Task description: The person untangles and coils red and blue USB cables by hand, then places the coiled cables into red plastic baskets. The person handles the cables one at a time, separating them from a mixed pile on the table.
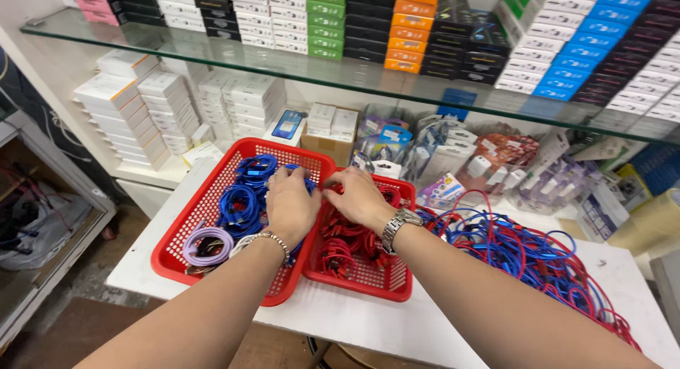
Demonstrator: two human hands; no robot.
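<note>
Centrally in the frame, both hands meet over the two red baskets: the left hand rests on blue cables, the right hand pinches a red cable. Fingers are curled narrow; keeping coils tight would likely help.

bare forearms, silver watch on right wrist, bracelet on left

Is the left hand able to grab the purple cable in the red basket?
Probably yes. The purple cable lies on top at the near end of the left red basket, uncovered, just beside the left hand, which rests over the blue cables. Nothing blocks the way.
</note>
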